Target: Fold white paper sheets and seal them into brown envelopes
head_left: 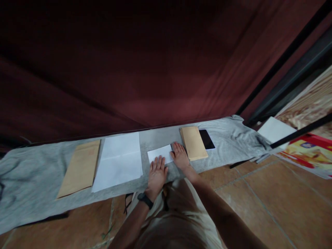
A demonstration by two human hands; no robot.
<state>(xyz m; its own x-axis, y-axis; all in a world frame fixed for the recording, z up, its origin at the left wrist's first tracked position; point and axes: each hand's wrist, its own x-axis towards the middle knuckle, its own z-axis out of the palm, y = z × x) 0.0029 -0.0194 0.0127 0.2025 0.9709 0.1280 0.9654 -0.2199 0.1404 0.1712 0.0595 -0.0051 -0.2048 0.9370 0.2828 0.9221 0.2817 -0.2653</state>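
A small white folded sheet of paper (161, 151) lies on the grey cloth in front of me. My left hand (157, 175) rests flat on its near edge, fingers stretched out, with a dark watch on the wrist. At the paper's right end my right hand (180, 155) presses down, its fingers also extended. Just right of that hand sits a stack of brown envelopes (194, 142). To the left is a stack of larger white paper sheets (119, 160) with a crease across the middle.
A larger brown envelope (80, 167) lies left of the white sheets. A dark-screened phone or tablet (206, 139) is partly under the envelope stack. The grey cloth (33, 180) covers a narrow bench before a dark red curtain (160, 76). A colourful box (311, 152) stands at right.
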